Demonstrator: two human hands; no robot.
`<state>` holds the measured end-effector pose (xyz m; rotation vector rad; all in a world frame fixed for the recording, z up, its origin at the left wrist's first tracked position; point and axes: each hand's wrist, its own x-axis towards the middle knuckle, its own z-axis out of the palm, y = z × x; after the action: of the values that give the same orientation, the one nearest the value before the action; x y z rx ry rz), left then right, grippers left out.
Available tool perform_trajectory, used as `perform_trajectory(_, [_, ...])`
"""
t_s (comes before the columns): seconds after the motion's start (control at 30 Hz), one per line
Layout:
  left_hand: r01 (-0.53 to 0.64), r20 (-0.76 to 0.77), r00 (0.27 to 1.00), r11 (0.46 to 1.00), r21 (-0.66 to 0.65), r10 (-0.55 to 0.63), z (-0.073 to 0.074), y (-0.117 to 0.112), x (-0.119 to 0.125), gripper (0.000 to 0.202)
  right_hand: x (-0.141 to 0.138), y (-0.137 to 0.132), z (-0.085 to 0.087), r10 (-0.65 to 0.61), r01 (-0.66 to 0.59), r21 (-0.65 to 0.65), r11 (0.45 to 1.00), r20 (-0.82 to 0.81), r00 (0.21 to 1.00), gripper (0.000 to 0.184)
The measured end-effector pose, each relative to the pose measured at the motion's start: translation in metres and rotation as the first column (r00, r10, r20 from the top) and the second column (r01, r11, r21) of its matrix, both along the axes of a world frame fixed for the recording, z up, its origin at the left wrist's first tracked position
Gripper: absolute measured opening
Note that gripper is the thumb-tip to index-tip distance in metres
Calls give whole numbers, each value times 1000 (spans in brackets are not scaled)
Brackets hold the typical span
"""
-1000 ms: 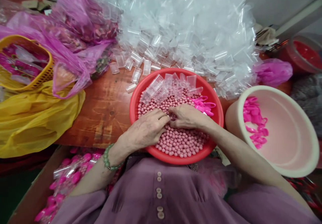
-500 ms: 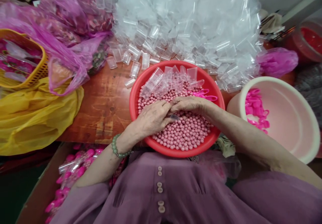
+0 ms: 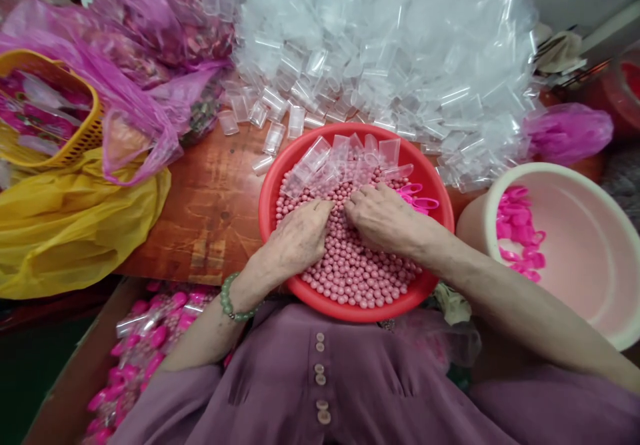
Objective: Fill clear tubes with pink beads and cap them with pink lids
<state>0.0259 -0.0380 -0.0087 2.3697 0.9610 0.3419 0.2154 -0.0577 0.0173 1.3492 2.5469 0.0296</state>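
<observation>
1. Upper garment: dusty-purple top of soft, smooth-looking fabric (image 3: pixel 280 378), covering the torso. Fine gathers are visible on both sides of the front.
2. Fastening: front centre line fitted with small, round, pale buttons (image 3: pixel 321 379). Six are visible, arranged in three closely spaced pairs.
3. Left sleeve: loose dusty-purple fabric sleeve (image 3: pixel 173 398), matching the torso section; terminates near the elbow.
4. Right sleeve: loose dusty-purple fabric sleeve (image 3: pixel 550 401), same colour, wide cut, with soft folds; partly outside the view.
5. Forearms: uncovered below the sleeve edges.
6. Left wrist accessory: single-strand bracelet of round, muted-green beads (image 3: pixel 227 295), encircling the arm just behind the hand.
</observation>
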Motion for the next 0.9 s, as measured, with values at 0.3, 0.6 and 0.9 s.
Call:
perform_trajectory(0.3, [-15,-11,1000,991,-136,14,0,6,5,33,-37,-5,-9,29,-32,-79,996,-32,999,36])
perform_trajectory(0.6, [-148,63,986,979,-139,157,2,4,1,42,-13,18,-22,-153,-114,-450,886,-515,843,28])
perform_trajectory(0.9, [-19,392,893,888,-460,222,2,10,-13,57,1,17,-14,-420,-182,-572,800,-750,510,18])
